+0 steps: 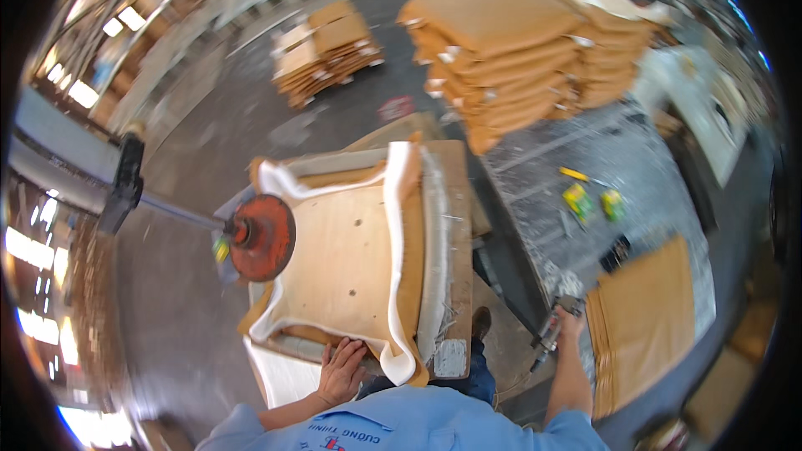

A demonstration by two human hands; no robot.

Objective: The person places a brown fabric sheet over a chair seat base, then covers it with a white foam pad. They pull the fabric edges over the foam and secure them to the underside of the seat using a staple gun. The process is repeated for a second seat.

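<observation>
Plywood seat panel (351, 255), fabric-wrapped, is pinned on the table (455, 200) by the flat, open left hand (341, 372) at its near edge. A staple gun (551, 330) is clamped in the right hand (571, 321) over open floor (192, 309).

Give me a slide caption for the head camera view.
Left hand presses an upturned seat panel under a red press disc; right hand grips a staple gun.

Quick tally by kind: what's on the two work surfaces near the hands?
Upturned seat panel under the left hand: 1
Red press disc: 1
Staple gun in the right hand: 1
Tan cover pile: 1
Green-yellow boxes: 2
Total: 6
</observation>
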